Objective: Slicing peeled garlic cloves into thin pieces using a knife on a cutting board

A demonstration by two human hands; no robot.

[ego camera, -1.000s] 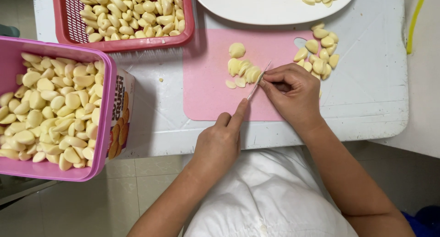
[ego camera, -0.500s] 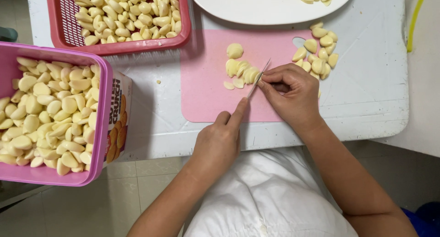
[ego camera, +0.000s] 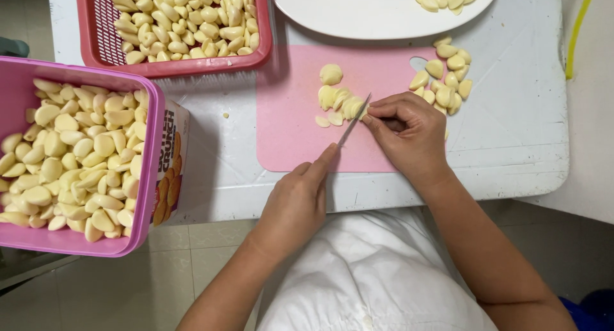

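Observation:
My left hand grips a small knife, index finger stretched along the blade's back. The blade tip rests against a cluster of peeled garlic pieces on a pink cutting board. Curled fingers of my right hand press on the garlic just right of the blade; the piece under them is mostly hidden. A single clove lies a little farther back on the board.
A pile of peeled cloves sits at the board's right end. Behind it is a white plate with more cloves. A red basket and a pink basket, both full of garlic, stand at left, the pink one on a cardboard box.
Both hands stay at the same spot on the board with the knife against the garlic. The view has shifted slightly; nothing was picked up or let go.

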